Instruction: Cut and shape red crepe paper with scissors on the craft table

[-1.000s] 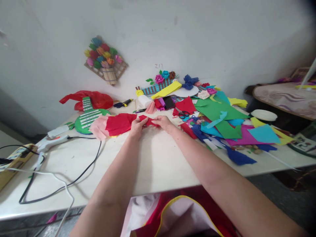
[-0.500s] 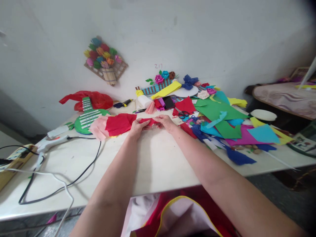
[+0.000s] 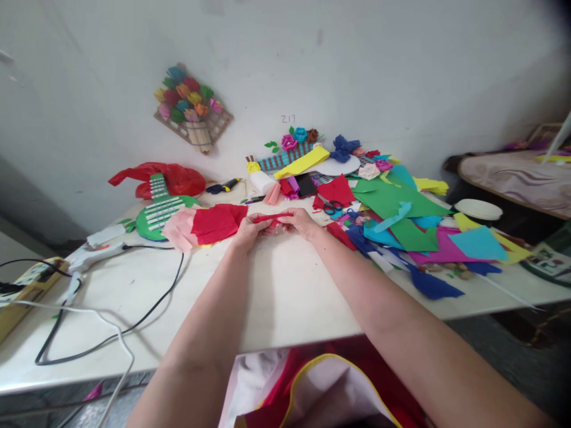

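Between my two hands, above the middle of the white table [image 3: 303, 297], is a narrow folded strip of red crepe paper [image 3: 273, 218]. My left hand [image 3: 250, 230] pinches its left end with thumb and fingers. The right end is pinched by my right hand [image 3: 298, 223]. Partly hidden fingers lie behind the strip. Just left of my left hand lies a larger red paper sheet [image 3: 218, 223], overlapping a pale pink paper sheet [image 3: 179, 227]. To the right of my right hand rest black-handled scissors [image 3: 331, 205] on red paper.
Colored paper scraps [image 3: 397, 214] are heaped on the right. A green guitar-shaped craft [image 3: 163, 214] and a red plastic bag [image 3: 172, 178] lie at back left. The white glue gun [image 3: 96, 255] has a black cord looping over the table, near a power strip [image 3: 35, 282].
The red paper between my hands has become narrower, folded or rolled into a thinner strip. Both hands stay in nearly the same place.
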### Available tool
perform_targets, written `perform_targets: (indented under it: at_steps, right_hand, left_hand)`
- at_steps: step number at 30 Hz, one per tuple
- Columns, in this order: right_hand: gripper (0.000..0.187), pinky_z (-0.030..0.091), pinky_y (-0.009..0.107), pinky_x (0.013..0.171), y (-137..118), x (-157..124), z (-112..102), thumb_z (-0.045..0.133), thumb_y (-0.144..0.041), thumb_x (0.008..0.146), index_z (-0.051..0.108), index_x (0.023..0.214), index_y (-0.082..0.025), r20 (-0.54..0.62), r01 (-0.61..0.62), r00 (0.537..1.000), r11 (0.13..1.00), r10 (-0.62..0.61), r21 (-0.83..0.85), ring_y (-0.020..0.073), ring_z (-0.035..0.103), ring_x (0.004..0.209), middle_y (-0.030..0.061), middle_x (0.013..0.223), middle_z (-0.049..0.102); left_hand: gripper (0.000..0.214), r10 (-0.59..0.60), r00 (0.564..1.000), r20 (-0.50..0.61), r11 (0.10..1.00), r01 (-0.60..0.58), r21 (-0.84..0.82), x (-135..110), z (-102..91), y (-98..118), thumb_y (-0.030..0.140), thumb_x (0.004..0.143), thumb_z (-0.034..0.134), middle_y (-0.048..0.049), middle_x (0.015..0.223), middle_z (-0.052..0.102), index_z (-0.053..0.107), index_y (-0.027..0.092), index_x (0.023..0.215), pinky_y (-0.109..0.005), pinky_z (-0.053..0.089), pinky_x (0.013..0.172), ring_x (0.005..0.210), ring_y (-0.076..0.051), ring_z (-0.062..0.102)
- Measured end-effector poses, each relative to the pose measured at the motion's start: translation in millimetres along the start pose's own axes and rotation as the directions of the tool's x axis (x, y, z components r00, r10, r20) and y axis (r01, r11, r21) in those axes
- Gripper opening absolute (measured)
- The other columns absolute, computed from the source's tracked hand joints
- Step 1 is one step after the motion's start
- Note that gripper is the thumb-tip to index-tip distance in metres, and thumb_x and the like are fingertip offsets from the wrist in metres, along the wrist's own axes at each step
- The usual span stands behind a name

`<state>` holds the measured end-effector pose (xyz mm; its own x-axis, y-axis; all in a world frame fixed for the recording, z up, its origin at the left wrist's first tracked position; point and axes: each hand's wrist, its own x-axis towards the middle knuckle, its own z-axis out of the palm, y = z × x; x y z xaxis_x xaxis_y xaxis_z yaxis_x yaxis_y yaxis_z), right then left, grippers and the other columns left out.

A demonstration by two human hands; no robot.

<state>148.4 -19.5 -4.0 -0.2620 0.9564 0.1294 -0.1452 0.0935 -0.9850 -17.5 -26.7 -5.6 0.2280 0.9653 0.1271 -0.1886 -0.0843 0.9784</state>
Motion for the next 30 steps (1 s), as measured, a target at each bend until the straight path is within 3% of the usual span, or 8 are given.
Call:
perform_targets:
  at_steps: [11, 15, 20, 30]
  right_hand:
    - [0.012, 0.037, 0.019, 0.040, -0.9, 2.7, -3.9, 0.064, -0.012, 0.061, 0.060, 0.073, -0.011, -0.013, 0.022, 1.000, 0.996, -0.021, 0.089, 0.0066, 0.049, 0.039, 0.0002, 0.052, 0.062]
    - [0.013, 0.037, 0.019, 0.040, 0.3, 3.6, -6.0, 0.062, -0.011, 0.060, 0.062, 0.073, -0.012, 0.002, 0.020, 1.000, 0.993, -0.020, 0.116, 0.0074, 0.050, 0.039, 0.0012, 0.053, 0.063]
    - [0.017, 0.037, 0.019, 0.041, 0.1, 3.4, -7.2, 0.060, -0.012, 0.060, 0.066, 0.076, -0.012, 0.036, 0.038, 0.998, 0.993, -0.042, 0.113, 0.0073, 0.051, 0.041, 0.0016, 0.055, 0.065]
    - [0.016, 0.038, 0.020, 0.044, -2.1, 1.4, -6.7, 0.060, -0.012, 0.057, 0.066, 0.072, -0.012, 0.039, 0.030, 0.999, 0.990, -0.036, 0.140, 0.0075, 0.050, 0.041, 0.0012, 0.054, 0.064]
  left_hand:
    - [0.021, -0.005, 0.995, 0.099, 0.989, 0.019, -0.144, 1.2, -5.0, -1.9, 0.015, 0.060, 0.069, -0.0094, 0.067, 0.066, 0.060, 0.008, 0.078, -0.027, 0.051, 0.061, 0.061, -0.018, 0.064]
    - [0.013, -0.039, 0.995, 0.096, 0.983, 0.055, -0.177, 0.2, -5.1, -0.2, 0.011, 0.065, 0.062, -0.0107, 0.067, 0.067, 0.061, 0.007, 0.077, -0.028, 0.052, 0.060, 0.060, -0.018, 0.064]
    - [0.023, -0.063, 0.994, 0.092, 0.975, 0.081, -0.207, -1.3, -4.6, 2.8, 0.006, 0.067, 0.056, -0.0095, 0.066, 0.067, 0.061, 0.007, 0.089, -0.028, 0.052, 0.059, 0.059, -0.017, 0.064]
    - [0.017, -0.041, 0.996, 0.084, 0.975, 0.058, -0.214, 0.7, -5.6, -0.1, 0.007, 0.067, 0.055, -0.0088, 0.066, 0.066, 0.060, 0.008, 0.083, -0.027, 0.052, 0.061, 0.059, -0.016, 0.064]
